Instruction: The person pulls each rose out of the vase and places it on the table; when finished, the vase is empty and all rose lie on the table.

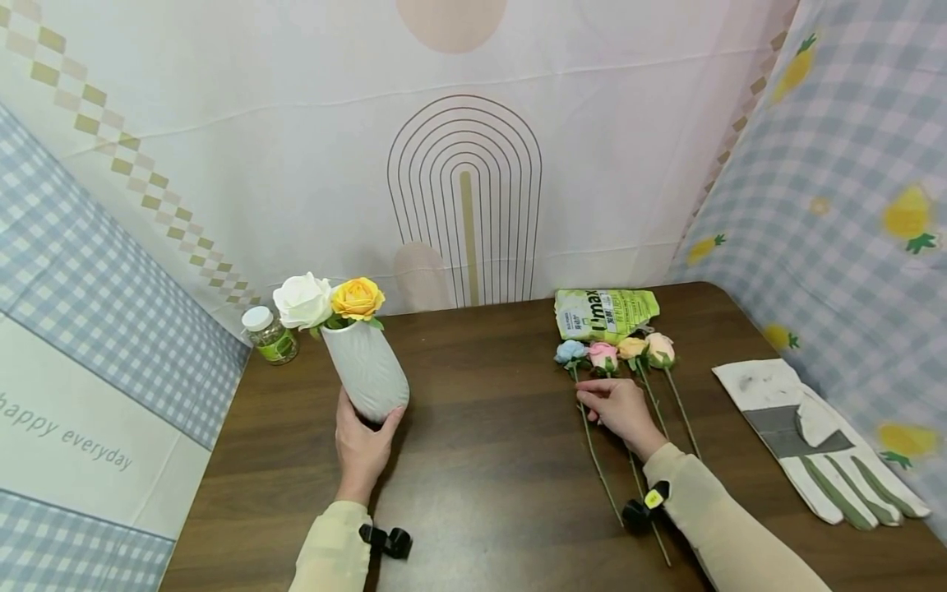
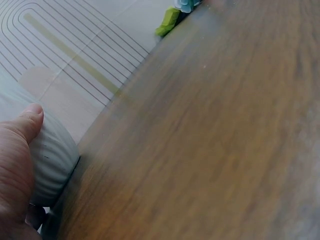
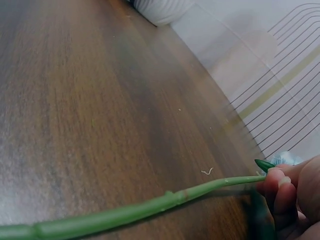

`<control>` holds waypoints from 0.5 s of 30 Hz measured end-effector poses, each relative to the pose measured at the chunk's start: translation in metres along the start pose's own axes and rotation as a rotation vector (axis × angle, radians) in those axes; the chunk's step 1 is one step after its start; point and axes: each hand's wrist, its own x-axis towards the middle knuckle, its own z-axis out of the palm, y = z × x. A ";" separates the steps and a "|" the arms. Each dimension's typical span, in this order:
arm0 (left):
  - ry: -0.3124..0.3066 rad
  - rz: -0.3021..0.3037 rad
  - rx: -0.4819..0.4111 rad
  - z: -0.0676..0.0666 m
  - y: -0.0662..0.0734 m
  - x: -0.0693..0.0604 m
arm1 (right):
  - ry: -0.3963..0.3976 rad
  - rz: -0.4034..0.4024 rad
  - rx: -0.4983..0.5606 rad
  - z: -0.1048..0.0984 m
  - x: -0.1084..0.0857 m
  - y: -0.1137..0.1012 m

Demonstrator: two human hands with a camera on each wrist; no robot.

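Observation:
A white textured vase [image 1: 366, 370] holds a white rose [image 1: 303, 301] and a yellow rose [image 1: 358, 298]. My left hand [image 1: 364, 444] grips the vase near its base, and in the left wrist view the thumb lies along its side. On the right, my right hand [image 1: 617, 407] pinches the green stem [image 3: 215, 186] of a blue artificial flower [image 1: 570, 353] just below its head. Beside it lie a pink rose [image 1: 602, 357], a yellow-orange rose [image 1: 632, 348] and a pale peach rose [image 1: 660, 350], their long stems pointing toward me. My right hand partly hides those stems.
A green and white packet [image 1: 607, 315] lies behind the flower heads. At the right edge rests a white, grey and green glove [image 1: 806, 440]. A small white-capped jar [image 1: 271, 335] stands left of the vase. Cloth hangings enclose the wooden table [image 1: 488, 460] at the back and sides.

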 end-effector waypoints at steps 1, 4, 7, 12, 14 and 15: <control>0.001 0.001 0.001 0.000 0.000 0.000 | -0.001 0.001 -0.003 0.000 0.000 0.000; 0.004 0.003 -0.001 0.000 0.000 0.000 | -0.006 0.000 -0.016 0.000 0.000 0.000; 0.007 0.005 -0.002 0.000 0.000 0.000 | -0.012 0.003 -0.025 0.000 -0.001 -0.001; 0.006 0.007 -0.004 0.000 0.000 0.001 | -0.022 0.000 -0.045 -0.001 -0.002 -0.003; 0.004 0.004 -0.007 0.000 0.000 0.001 | -0.019 -0.007 -0.069 -0.002 -0.003 -0.004; 0.002 0.003 -0.007 0.000 0.000 0.001 | -0.019 -0.018 -0.090 -0.003 -0.004 -0.004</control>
